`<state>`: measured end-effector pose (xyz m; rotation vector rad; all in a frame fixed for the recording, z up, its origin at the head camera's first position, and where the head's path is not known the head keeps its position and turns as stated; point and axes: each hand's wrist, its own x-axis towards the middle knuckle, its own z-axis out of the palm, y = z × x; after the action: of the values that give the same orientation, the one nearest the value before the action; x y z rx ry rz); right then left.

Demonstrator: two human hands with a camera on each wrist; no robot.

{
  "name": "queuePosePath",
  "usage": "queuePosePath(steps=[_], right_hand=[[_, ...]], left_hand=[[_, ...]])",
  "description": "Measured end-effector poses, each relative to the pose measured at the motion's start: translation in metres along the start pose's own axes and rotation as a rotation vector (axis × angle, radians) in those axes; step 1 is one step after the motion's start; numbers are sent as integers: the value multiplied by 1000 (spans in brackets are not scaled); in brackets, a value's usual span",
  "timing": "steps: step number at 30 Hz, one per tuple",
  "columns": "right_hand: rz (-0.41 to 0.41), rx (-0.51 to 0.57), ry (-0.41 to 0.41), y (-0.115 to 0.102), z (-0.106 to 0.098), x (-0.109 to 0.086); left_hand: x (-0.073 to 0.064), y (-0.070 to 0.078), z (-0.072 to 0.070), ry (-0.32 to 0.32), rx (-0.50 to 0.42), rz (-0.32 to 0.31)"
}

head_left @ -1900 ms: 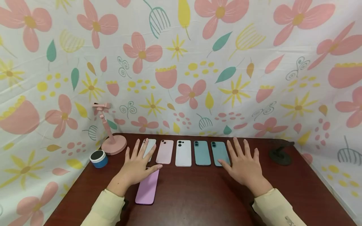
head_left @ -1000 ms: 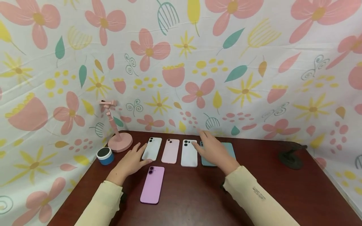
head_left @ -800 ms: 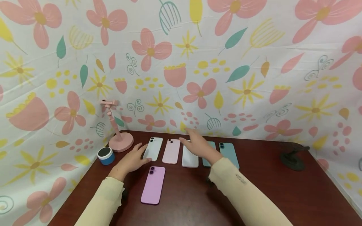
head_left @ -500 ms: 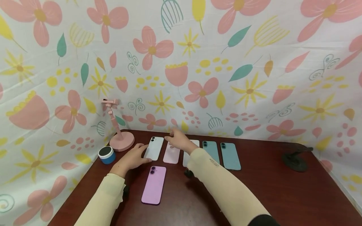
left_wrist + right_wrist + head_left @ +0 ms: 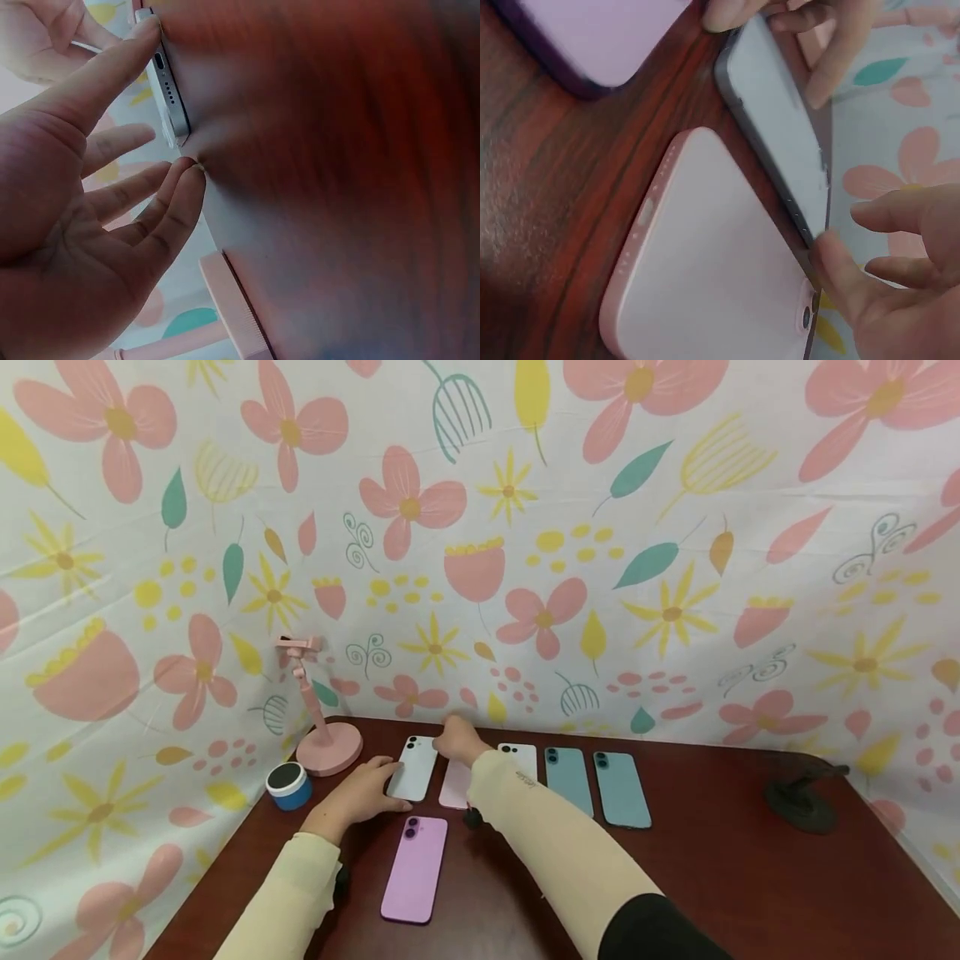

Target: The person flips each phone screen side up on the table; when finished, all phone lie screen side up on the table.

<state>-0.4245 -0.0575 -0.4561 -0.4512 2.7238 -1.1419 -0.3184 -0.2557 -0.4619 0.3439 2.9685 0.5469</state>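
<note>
In the head view a white phone (image 5: 413, 768) lies back up at the left end of a row of phones, between both hands. My left hand (image 5: 365, 791) is at its near left side. The left wrist view shows the left thumb (image 5: 112, 67) at the phone's bottom edge by the charging port, the other fingers loosely bent. My right hand (image 5: 459, 741) reaches across to its far right corner. In the right wrist view the right thumb (image 5: 836, 266) is right at that phone's edge, with the index finger held apart. A pink phone (image 5: 454, 787) lies partly hidden under the right forearm.
A purple phone (image 5: 415, 870) lies in front of the row. Further right are another white phone (image 5: 522, 758) and two teal phones (image 5: 624, 789). A pink phone stand (image 5: 328, 750), a blue jar (image 5: 288, 787) and a dark stand (image 5: 801, 803) flank the row, before a floral cloth (image 5: 480, 568).
My right hand has swept left from beside the rightmost teal phone, over the row, to the left white phone. My left hand has drawn back from above that phone to its near left side.
</note>
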Motion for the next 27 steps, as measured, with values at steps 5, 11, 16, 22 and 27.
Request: queuePosePath(steps=[5, 11, 16, 22, 27], right_hand=[[12, -126, -57, -2, 7, 8], [-34, -226, -78, 17, 24, 40], [-52, -253, -93, 15, 26, 39], [-60, -285, -95, -4, 15, 17], [-50, -304, -97, 8, 21, 40]], left_hand=[[1, 1, -1, 0, 36, -7], [7, 1, 1, 19, 63, 3], [6, 2, 0, 52, 55, 3], [4, 3, -2, 59, 59, 2], [7, 3, -4, 55, 74, 4]])
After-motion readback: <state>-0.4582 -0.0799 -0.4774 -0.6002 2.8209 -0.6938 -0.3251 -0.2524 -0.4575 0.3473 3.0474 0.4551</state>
